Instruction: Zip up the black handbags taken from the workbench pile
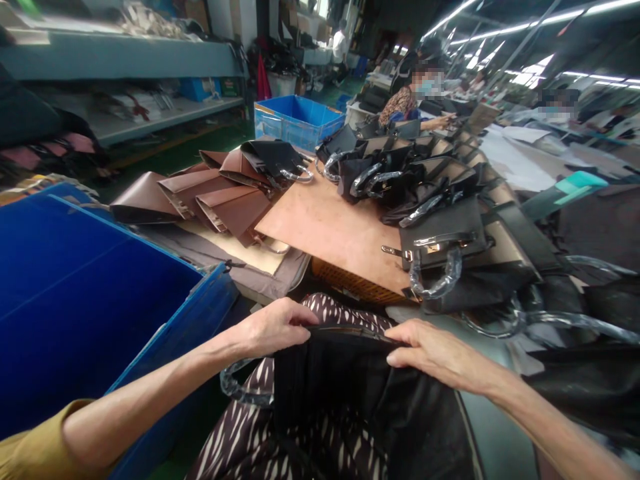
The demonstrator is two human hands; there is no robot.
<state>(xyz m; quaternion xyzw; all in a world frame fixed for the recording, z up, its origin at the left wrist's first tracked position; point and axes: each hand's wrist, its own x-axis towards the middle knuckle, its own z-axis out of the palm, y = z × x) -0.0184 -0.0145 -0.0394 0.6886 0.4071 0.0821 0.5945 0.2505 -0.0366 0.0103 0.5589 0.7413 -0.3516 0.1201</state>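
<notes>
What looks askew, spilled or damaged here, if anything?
No spill or plain damage stands out. The brown bags lean tilted and overlapping, so that pile looks untidy. The left hand and right hand grip a black bag by its top edge; its inside is too dark to judge.

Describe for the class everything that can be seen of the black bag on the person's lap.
The black bag looks soft and dark, perhaps leather or cloth. It rests on the lap, over white-flecked dark clothing. Its upper edge runs between the hands: the left hand grips one end, the right hand the other. A curved handle, seemingly the bag's, sticks out below the left hand, wrapped in clear plastic. Its underside is hidden.
</notes>
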